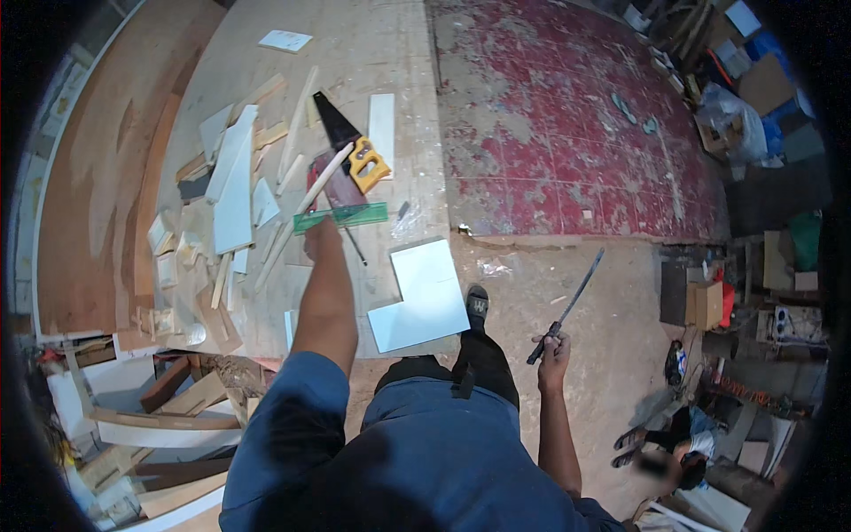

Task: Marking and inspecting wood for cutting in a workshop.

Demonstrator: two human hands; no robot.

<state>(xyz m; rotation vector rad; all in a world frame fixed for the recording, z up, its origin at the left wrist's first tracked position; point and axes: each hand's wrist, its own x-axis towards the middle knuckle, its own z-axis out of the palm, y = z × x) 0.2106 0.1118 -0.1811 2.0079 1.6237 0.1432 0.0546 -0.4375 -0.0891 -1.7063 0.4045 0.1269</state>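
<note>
My left hand (321, 238) reaches over the workbench and is closed on the left part of a green see-through ruler (363, 214); its fingertips are partly hidden. Under and beyond the ruler are a wood strip (330, 177) and a handsaw with a yellow handle (365, 165) and black blade. A thin dark stick (356, 247) lies beside that hand. Off the bench to the right, my right hand (553, 353) grips the dark handle of a tool with a long, narrow blade (581, 291) pointing up and away. An L-shaped pale blue board (421, 297) rests at the bench's near edge.
Pale offcuts (235, 191) and wood strips are scattered over the bench's left side. A raised red floor (567, 133) lies beyond on the right. Boards are piled at lower left. Boxes (705, 303) line the right side, and another person (691, 452) is at lower right.
</note>
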